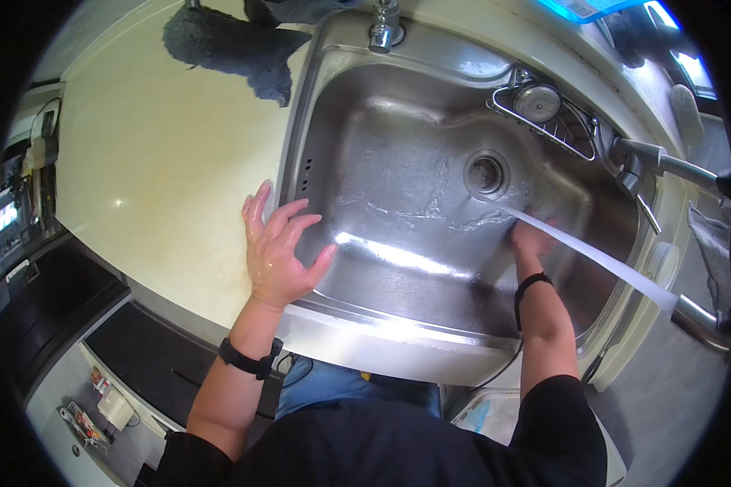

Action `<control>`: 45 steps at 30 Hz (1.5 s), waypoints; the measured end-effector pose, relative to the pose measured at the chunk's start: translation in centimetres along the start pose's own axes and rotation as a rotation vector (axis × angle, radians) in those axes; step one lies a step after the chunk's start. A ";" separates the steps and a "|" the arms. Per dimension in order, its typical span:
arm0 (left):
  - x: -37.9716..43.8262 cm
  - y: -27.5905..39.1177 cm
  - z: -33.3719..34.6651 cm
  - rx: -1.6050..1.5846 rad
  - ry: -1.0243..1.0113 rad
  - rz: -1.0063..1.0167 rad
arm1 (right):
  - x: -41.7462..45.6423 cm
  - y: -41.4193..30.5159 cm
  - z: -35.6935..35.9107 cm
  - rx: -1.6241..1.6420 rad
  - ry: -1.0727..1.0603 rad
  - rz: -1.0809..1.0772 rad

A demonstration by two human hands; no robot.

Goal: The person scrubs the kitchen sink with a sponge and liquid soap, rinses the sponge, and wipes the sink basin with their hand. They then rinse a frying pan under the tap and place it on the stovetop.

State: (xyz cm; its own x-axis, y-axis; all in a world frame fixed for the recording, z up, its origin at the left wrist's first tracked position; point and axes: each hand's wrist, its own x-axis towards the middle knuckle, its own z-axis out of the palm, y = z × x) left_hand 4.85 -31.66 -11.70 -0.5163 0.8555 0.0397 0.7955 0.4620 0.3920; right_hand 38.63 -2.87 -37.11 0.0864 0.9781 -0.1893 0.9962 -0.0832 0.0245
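My left hand (282, 252) is wet and held over the left rim of the stainless steel sink (396, 146). Its fingers are spread, with nothing in them. My right hand (533, 236) is low in the basin, on the near side of the drain (487, 174). A stream of water (591, 252) runs from the faucet spout (700, 322) at the right and partly hides that hand. The right fingers are blurred, so their pose is unclear, and no object shows in them. A thin film of water spreads over the basin floor.
A wire corner basket (560, 137) holds a round metal lid (538, 103). The faucet's lever (647, 213) stands out on the right. A small metal tap (385, 27) rises behind the sink. Grey cloths (231, 49) lie on the pale counter (164, 170). A grey towel (711, 249) hangs right.
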 end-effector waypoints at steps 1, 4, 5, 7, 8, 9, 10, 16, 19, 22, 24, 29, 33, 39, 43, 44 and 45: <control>-0.1 0.0 0.0 0.004 0.001 0.000 | -2.3 -1.9 -0.7 -0.034 -0.078 -0.015; -0.4 0.0 -0.1 -0.003 -0.005 0.007 | -9.7 -8.5 -4.1 -0.181 -0.481 -0.356; -0.3 -0.1 -0.1 -0.003 -0.006 0.011 | -12.7 -11.1 -5.7 -0.094 -0.482 -0.468; -0.3 -0.2 -0.2 -0.018 -0.007 0.008 | -15.1 -14.0 -6.0 0.150 -0.487 -0.891; -0.4 -0.3 -0.2 -0.023 -0.007 0.002 | -15.6 -15.3 -6.7 0.165 -0.485 -1.126; -0.5 -0.3 -0.2 -0.022 -0.002 -0.002 | -16.3 -16.8 -7.8 0.181 -0.482 -1.358; -0.3 -0.2 -0.2 -0.025 0.002 0.005 | -17.1 -17.7 -7.2 0.191 -0.442 -1.499; -0.1 -0.2 -0.2 -0.033 -0.007 0.029 | -18.8 -22.2 -2.3 0.177 -0.369 -1.810; -0.4 -0.7 0.0 -0.034 0.006 0.027 | -16.1 -22.0 -4.1 0.126 -0.390 -1.402; -0.4 -0.6 0.0 -0.053 0.020 0.027 | -13.4 -20.1 -2.0 0.124 -0.005 -0.667; -0.6 -0.6 -0.1 -0.053 0.025 0.010 | -13.7 -20.1 -2.7 0.048 -0.053 -0.824; -0.1 -0.6 -0.2 -0.060 0.008 0.045 | -18.0 -24.8 -2.2 0.125 -0.164 -1.386; -0.3 -1.0 -0.1 -0.098 0.027 0.046 | -15.6 -23.4 -1.8 0.086 -0.077 -1.234; -0.6 -1.0 0.0 -0.107 0.010 0.015 | -7.1 -17.1 -3.5 -0.124 -0.028 -0.413; -0.5 -0.7 -0.3 -0.111 -0.018 0.006 | -13.3 -21.1 -3.5 0.241 -0.097 -1.054; -0.3 -0.8 -0.3 -0.108 -0.028 0.011 | -15.5 -23.3 -3.5 0.219 -0.132 -1.165; -0.1 -0.8 -0.3 -0.111 -0.021 0.022 | -17.0 -25.1 -3.4 0.197 -0.167 -1.280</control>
State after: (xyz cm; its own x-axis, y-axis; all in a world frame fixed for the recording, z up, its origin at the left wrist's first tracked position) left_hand 4.14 -32.25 -11.74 -0.4915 0.8704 0.0303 0.7661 0.4156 0.4903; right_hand 12.15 -16.78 -31.12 -0.9324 0.3499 -0.0907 0.3557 0.8430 -0.4035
